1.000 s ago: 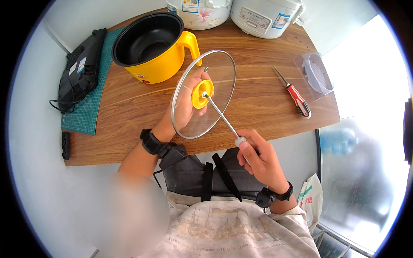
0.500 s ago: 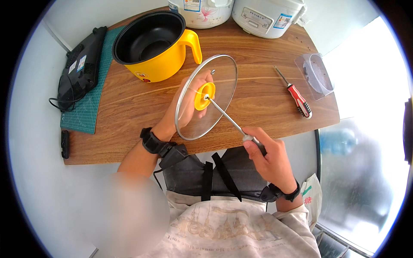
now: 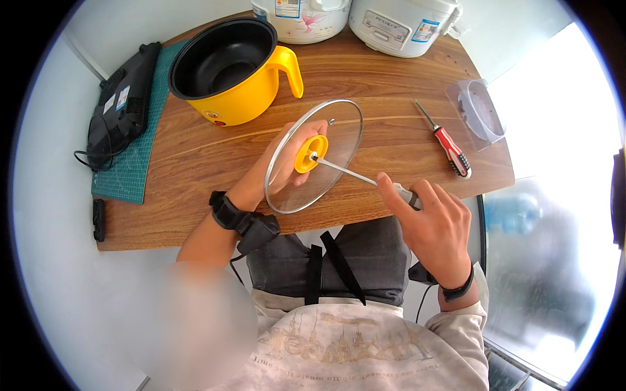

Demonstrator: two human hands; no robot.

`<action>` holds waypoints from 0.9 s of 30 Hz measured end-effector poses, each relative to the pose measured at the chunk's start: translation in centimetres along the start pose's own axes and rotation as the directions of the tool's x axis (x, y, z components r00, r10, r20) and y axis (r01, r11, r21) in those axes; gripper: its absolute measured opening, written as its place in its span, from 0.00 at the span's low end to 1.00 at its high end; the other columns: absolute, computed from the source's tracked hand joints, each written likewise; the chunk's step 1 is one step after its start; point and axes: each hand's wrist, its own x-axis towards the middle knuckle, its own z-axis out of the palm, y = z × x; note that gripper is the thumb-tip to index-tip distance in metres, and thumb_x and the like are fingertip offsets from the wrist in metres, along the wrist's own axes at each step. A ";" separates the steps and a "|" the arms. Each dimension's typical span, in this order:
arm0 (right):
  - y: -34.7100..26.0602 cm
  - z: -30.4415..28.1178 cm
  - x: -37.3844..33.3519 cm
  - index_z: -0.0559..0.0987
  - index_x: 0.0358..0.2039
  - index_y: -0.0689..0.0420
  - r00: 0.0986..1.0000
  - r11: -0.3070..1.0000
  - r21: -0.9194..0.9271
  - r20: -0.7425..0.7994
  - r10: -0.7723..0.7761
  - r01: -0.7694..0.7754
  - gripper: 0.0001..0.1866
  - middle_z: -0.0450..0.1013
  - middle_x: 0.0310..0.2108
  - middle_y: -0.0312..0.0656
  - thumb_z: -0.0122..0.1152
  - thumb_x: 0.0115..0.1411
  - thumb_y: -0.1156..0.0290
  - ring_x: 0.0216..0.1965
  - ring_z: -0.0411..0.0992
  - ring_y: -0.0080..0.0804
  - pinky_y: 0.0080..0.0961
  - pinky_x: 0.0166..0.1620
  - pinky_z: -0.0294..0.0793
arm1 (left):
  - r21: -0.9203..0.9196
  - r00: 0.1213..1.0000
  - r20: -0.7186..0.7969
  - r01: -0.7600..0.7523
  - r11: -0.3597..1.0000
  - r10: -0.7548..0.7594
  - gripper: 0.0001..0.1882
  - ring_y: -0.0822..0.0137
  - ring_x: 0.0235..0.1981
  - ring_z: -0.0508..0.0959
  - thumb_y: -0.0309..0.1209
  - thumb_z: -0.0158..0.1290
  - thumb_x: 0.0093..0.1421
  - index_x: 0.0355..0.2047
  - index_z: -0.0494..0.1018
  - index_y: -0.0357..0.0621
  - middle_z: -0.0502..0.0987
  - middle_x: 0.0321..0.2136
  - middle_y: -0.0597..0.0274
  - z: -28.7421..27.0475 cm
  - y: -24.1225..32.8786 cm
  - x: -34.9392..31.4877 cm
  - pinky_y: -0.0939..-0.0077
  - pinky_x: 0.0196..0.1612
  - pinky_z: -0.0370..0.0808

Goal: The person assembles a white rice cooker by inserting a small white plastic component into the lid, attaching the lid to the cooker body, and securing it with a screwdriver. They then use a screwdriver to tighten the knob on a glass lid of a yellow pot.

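A round glass lid (image 3: 339, 140) with a metal rim stands tilted over the near part of the table. Behind the glass, my left hand (image 3: 282, 156) is closed around the yellow knob (image 3: 312, 154) at its centre. My right hand (image 3: 433, 218) grips the grey handle of a screwdriver (image 3: 355, 174). Its long metal shaft runs up and left, and the tip meets the middle of the knob from the glass's underside. A yellow pot (image 3: 238, 98) with a black inside and a yellow handle sits beyond the lid.
Right of the lid lies a red and black screwdriver (image 3: 451, 151), beside a clear plastic piece (image 3: 481, 114). Two white rice cookers (image 3: 394, 26) stand at the back. A black device with a cable (image 3: 127, 98) rests on a green cutting mat (image 3: 124, 179) at the left.
My right hand has shifted right and turned on the screwdriver handle, its fingers opening a little. The lid has tipped slightly lower with my left hand.
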 end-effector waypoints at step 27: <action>-3.4 3.8 -0.7 0.74 0.53 0.59 0.760 -0.062 0.788 0.609 0.227 -0.613 0.16 0.68 0.21 0.31 0.49 0.72 0.64 0.20 0.61 0.14 0.16 0.24 0.61 | -0.141 0.973 -0.191 -0.159 0.977 0.130 0.20 0.77 0.22 0.69 0.48 0.33 0.72 0.39 0.68 0.48 0.74 0.27 0.63 -0.6 -0.4 0.8 0.86 0.18 0.64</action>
